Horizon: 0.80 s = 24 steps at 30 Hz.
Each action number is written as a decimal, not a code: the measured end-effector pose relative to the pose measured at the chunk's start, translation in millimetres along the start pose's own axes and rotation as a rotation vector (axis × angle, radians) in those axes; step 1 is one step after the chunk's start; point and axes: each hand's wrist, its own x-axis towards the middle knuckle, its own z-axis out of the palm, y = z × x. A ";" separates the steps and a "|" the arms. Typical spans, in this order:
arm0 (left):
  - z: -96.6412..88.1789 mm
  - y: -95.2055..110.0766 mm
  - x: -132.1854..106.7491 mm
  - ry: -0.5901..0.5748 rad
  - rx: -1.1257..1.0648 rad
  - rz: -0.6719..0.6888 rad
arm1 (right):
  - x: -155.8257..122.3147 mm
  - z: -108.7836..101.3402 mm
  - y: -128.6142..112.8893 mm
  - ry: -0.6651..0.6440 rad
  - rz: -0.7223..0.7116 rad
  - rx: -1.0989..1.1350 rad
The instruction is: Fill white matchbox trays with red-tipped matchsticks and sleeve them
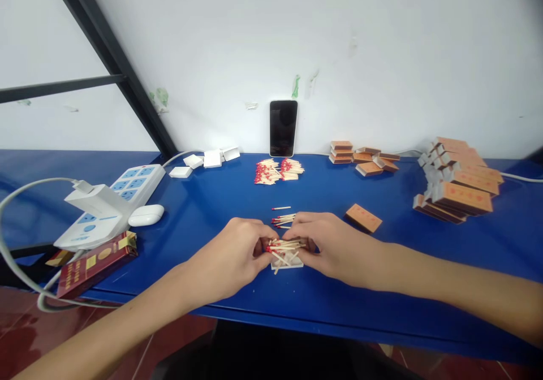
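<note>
1. Left hand (pixel 246 248): thumb and fingers closed on the red-headed end of a match bundle (pixel 290 245); probably evens the heads.
2. Right hand (pixel 328 244): thumb and fingers closed about the plain end. Gripping both ends likely stops the sticks fanning out; exact fingertip contact partly hidden.
3. Bundle is over a white tray (pixel 292 266), near the front edge of the tabletop (pixel 203 199), where both my hands meet comfortably. Some sticks lie askew, one poking past the tray's front rim.
4. Loose matches (pixel 283 220) lie just behind, heads left, presumably within easy reach.
5. Two match heaps (pixel 267 173) near the back edge, before a phone (pixel 283 128) apparently propped by the wall (pixel 212 57).
6. White boxes (pixel 212 159) along the back edge, left of the phone; orange matchboxes (pixel 464 196) stacked toward the back right corner. Sorted by kind, I judge.
</note>
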 end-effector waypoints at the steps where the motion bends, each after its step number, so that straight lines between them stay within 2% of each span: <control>1: -1.0 -0.5 -0.3 0.005 -0.026 -0.006 | -1.1 -2.1 -0.3 0.007 0.014 0.021; 7: -2.8 2.0 -0.2 0.007 -0.084 -0.023 | -10.6 -6.5 -3.1 -0.005 0.055 0.125; 14: -2.7 5.4 3.3 -0.019 -0.149 -0.007 | -14.9 -2.5 1.8 -0.023 0.063 0.233; 17: -1.6 5.7 2.6 0.003 -0.107 0.030 | -16.6 1.1 5.5 -0.038 0.044 0.242; 20: 4.2 6.0 2.1 0.044 -0.070 0.075 | -17.5 6.8 8.8 0.008 0.060 0.288; 24: 16.0 7.1 1.5 0.090 -0.136 0.072 | -17.7 14.6 11.6 0.096 0.088 0.361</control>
